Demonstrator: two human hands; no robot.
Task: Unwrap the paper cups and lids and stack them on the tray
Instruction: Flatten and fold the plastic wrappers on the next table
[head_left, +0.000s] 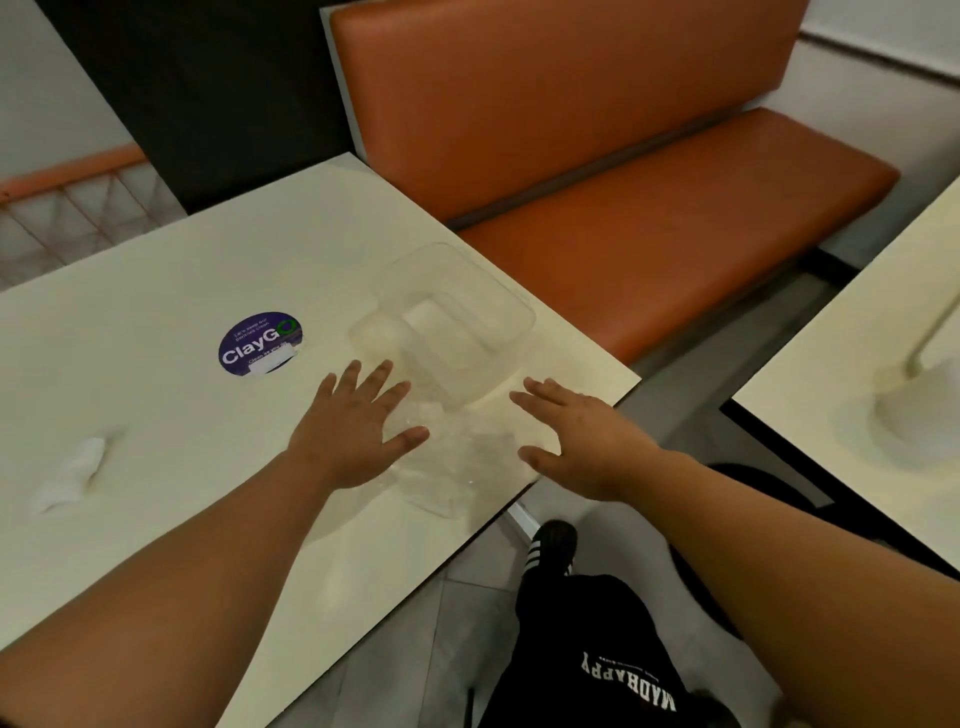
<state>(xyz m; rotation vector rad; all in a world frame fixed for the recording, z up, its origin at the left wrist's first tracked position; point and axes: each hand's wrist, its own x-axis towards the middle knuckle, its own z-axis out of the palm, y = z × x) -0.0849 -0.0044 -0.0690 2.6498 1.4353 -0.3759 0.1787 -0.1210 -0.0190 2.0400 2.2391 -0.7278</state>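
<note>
Head: cream table (156, 322), orange bench (597, 171)

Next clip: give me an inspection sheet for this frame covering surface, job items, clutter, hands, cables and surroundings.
Surface: cream table with a round purple sticker.
Job's things: clear plastic container near the table's right edge; crinkled clear wrap in front of it; no paper cups, lids or tray seen.
Clutter: white crumpled piece at the left.
Hands: left hand and right hand open, fingers spread, either side of the wrap.
Cables: nothing seen.
Surroundings: orange bench; second table on the right.
</note>
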